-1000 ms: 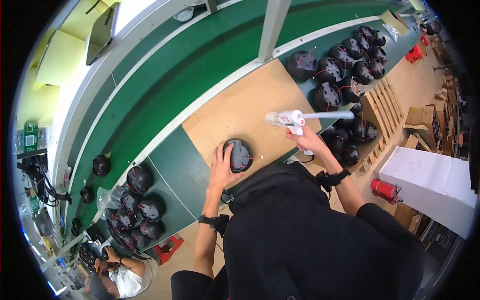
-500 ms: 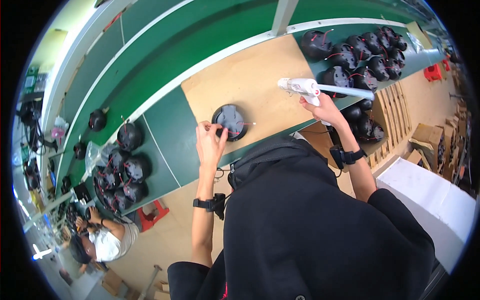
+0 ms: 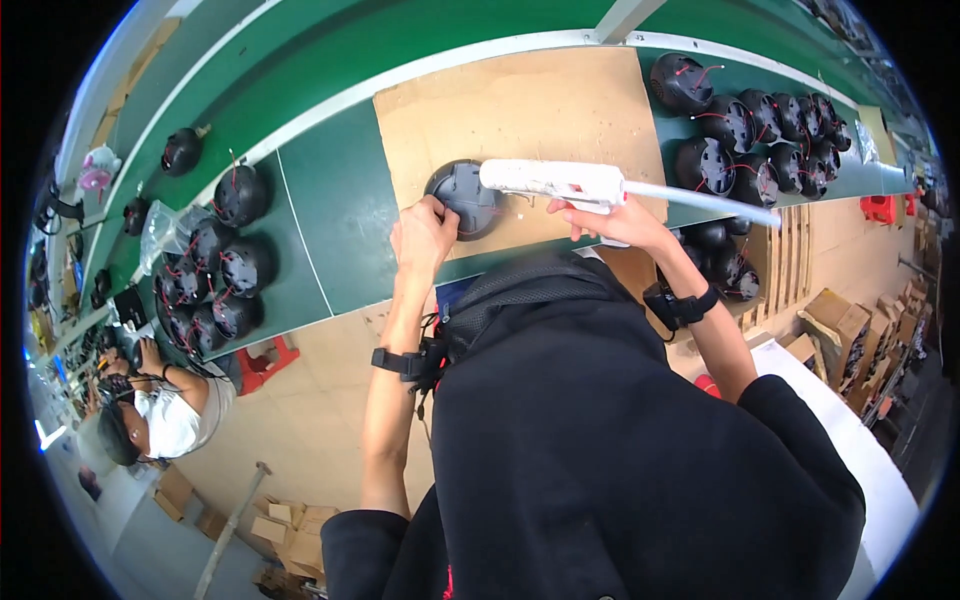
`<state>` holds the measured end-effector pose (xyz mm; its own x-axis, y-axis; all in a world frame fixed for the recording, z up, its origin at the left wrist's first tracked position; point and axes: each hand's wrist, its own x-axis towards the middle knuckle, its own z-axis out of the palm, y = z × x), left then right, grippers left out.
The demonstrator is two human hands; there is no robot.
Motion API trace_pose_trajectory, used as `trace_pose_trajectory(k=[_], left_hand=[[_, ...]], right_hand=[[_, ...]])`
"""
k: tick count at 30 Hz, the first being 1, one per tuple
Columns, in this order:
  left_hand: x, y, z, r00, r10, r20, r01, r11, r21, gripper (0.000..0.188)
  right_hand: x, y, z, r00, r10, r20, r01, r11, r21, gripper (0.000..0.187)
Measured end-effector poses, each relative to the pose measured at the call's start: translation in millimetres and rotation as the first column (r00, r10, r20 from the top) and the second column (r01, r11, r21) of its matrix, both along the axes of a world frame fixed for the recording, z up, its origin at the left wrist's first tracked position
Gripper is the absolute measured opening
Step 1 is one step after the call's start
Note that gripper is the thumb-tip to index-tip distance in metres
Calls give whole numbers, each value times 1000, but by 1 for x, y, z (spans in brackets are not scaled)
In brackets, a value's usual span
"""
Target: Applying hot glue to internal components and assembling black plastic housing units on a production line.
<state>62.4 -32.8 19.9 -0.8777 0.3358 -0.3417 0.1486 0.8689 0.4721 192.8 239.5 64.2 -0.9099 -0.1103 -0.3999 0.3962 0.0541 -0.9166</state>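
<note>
A black round plastic housing [image 3: 468,192] lies on the cardboard sheet, its recessed side up. My left hand [image 3: 423,236] is closed at its near left edge, thumb and fingertips pressed against it; a thin wire beneath the fingertips cannot be made out. In my right hand [image 3: 628,222] is a white hot glue gun [image 3: 550,180], held by its grip. Its front end reaches over the right part of the housing, and whether it touches is hidden. A long translucent glue stick [image 3: 700,201] sticks out of the gun's back.
Under the work lies a cardboard sheet [image 3: 560,100] on the green bench [image 3: 340,220]. Similar black housings with red wires stand in groups at the right [image 3: 705,165] and left [image 3: 243,265]. Below the bench's right end is a wooden pallet [image 3: 790,260]. A co-worker [image 3: 175,410] sits at the far left.
My right hand has brought the glue gun left and down, from beside the housing to over it. My left fingers have drawn closer together on the housing's edge. The whole view has shifted.
</note>
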Motion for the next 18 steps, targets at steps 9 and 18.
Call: trace_pose_trajectory(k=[9, 18], left_hand=[[9, -13, -2, 996, 65, 58, -78, 960, 268, 17], [16, -22, -20, 997, -26, -71, 51, 928, 368, 12]], right_hand=[[-40, -22, -9, 979, 128, 157, -126, 992, -24, 33], [-63, -30, 6, 922, 141, 360, -159, 987, 21, 33]])
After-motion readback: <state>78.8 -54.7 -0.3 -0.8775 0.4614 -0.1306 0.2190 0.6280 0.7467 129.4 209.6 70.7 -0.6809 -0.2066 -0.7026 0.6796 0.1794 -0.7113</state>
